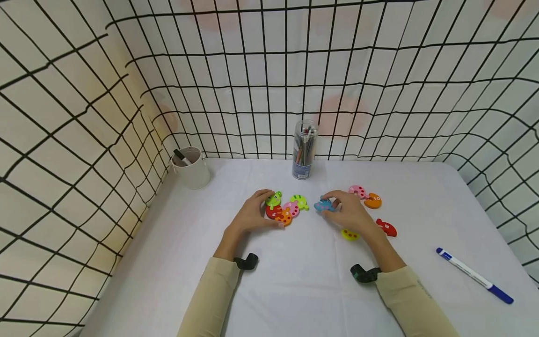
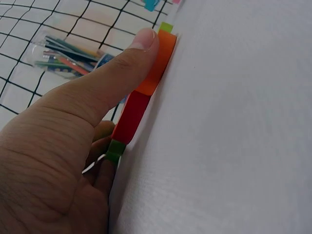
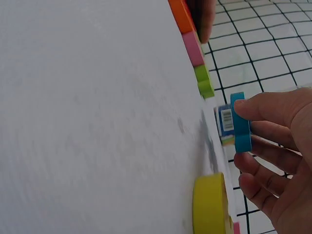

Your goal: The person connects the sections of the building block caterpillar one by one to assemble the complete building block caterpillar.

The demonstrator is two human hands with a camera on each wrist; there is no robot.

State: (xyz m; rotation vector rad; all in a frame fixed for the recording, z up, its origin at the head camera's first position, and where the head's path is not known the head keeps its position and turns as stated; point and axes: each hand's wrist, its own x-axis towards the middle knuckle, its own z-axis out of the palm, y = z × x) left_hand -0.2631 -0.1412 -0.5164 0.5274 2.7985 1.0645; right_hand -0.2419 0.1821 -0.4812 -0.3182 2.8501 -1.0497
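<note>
Left of centre on the table, a row of wooden puzzle pieces lies joined: a green head piece (image 1: 273, 200), a red piece (image 1: 273, 213), an orange piece (image 2: 163, 61), a pink piece (image 3: 193, 48) and a green striped piece (image 1: 300, 201). My left hand (image 1: 252, 215) holds this row at its left end, thumb against the orange edge and fingers by the green head. A blue puzzle piece (image 1: 323, 205) is pinched between thumb and fingers of my right hand (image 1: 351, 213), just right of the row and apart from it. In the right wrist view it appears raised off the table.
Around the right hand lie loose pink (image 1: 357, 190), orange (image 1: 373, 201), red (image 1: 387, 228) and yellow (image 1: 349, 234) pieces. A blue-capped marker (image 1: 475, 276) lies at the right. Behind stand a pencil jar (image 1: 304, 154) and a white bucket (image 1: 193, 173), before a black grid (image 1: 261, 84).
</note>
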